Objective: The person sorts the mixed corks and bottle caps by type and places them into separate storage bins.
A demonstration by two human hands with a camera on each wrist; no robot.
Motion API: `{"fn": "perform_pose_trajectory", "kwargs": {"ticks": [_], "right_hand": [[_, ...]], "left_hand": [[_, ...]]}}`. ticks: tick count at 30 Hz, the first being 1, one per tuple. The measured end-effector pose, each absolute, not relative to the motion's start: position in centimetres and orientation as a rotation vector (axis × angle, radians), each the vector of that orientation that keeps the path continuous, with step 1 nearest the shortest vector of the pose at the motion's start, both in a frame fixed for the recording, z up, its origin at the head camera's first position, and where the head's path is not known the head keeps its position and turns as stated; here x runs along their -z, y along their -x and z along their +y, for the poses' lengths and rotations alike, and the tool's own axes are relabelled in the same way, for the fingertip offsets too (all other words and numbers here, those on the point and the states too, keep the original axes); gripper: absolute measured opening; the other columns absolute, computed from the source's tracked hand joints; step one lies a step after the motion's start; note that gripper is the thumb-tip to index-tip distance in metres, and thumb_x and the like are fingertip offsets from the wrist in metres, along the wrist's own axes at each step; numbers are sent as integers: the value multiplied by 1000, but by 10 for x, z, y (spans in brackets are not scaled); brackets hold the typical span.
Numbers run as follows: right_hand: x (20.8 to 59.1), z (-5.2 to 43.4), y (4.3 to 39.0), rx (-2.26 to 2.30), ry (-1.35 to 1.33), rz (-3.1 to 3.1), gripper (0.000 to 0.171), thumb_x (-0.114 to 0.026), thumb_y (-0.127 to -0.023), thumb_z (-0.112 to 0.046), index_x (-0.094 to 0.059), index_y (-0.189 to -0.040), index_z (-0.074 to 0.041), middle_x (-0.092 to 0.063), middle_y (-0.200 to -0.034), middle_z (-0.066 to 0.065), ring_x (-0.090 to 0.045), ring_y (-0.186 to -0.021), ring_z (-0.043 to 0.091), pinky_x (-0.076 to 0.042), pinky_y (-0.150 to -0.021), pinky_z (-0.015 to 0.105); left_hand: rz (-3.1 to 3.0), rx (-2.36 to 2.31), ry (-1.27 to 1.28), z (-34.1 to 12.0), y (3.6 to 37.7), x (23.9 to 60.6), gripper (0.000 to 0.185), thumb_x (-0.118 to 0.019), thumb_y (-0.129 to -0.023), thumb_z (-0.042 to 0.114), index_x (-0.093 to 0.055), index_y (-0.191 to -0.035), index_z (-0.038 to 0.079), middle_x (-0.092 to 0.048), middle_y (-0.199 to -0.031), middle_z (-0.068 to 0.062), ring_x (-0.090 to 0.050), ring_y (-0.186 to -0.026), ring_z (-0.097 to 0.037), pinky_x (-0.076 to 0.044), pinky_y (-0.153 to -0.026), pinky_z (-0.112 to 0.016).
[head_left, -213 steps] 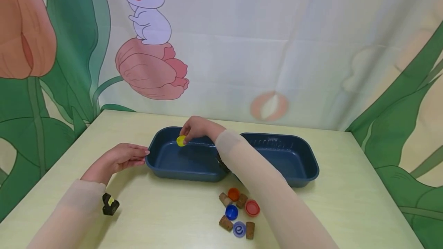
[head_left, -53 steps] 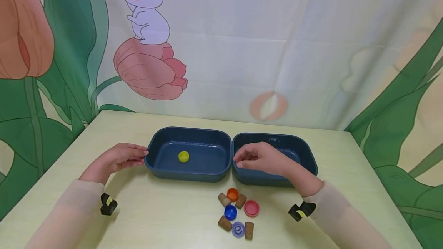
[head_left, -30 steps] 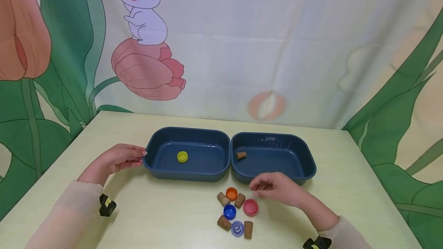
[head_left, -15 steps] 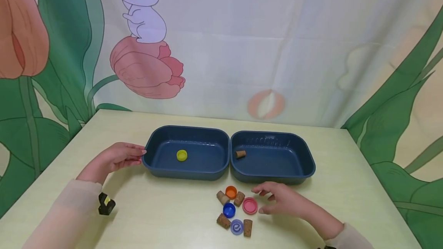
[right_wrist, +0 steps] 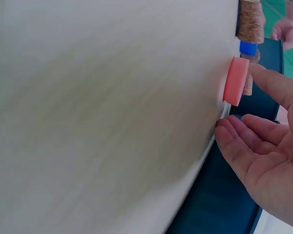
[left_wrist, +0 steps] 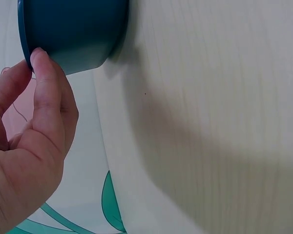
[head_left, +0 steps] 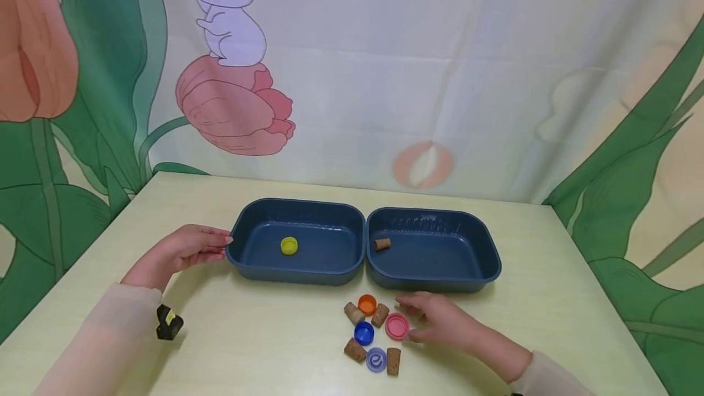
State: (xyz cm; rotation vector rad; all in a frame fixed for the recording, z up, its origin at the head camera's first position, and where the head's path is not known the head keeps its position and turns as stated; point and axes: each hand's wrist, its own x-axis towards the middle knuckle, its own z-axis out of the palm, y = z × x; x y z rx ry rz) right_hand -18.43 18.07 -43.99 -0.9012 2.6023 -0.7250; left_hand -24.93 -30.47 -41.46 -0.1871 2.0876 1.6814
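Observation:
My left hand (head_left: 192, 246) pinches the left end rim of the left dark blue bin (head_left: 297, 276), thumb and fingertips on either side of it in the left wrist view. Inside that bin lies a yellow bottle cap (head_left: 289, 245). My right hand (head_left: 442, 324) hovers at the red bottle cap (head_left: 397, 326), thumb and fingers spread with the cap close to the fingertips. The right wrist view has the red cap (right_wrist: 236, 82) on the table, just beyond the relaxed fingers. A cork (head_left: 382, 244) rests in the right dark blue bin (head_left: 434, 285).
Around the red cap lie an orange cap (head_left: 366, 304), a blue cap (head_left: 364, 333), a purple cap (head_left: 376, 359) and several corks (head_left: 393, 361). Both bins stand side by side towards the back of the pale table (head_left: 264, 335), before a printed curtain (head_left: 352, 78).
The yellow cap was let go in the left bin, then a cork was dropped in the right bin. My right hand has come forward to the red cap; the left hand stays at the rim.

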Motion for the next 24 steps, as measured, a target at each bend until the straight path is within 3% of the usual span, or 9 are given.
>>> {"fn": "perform_pose_trajectory", "kwargs": {"ticks": [8,17,24], "right_hand": [[445,177,185,613,969,2670,54,-85,-83,-20,-67,-128,3,-72,-125,15,-67,-112,30,-57,-101,42],[448,176,185,591,1020,2691,36,-84,-82,-17,-73,-114,-3,-74,-111,8,-68,-102,23,-59,-96,38],[445,175,184,572,1017,2678,36,-84,-83,-18,-74,-114,-4,-74,-110,7,-67,-99,21,-59,-94,37]], "left_hand": [[2078,-1695,196,-304,250,416,47,-56,-105,11,-44,-142,-16,-72,-82,9,-69,-75,-2,-62,-76,-18],[2080,-1694,190,-304,249,415,50,-57,-104,12,-42,-143,-17,-72,-82,9,-69,-75,-2,-62,-75,-17],[2075,-1701,194,-304,249,415,48,-56,-104,10,-43,-142,-17,-72,-81,9,-69,-74,-2,-62,-74,-17]]}}
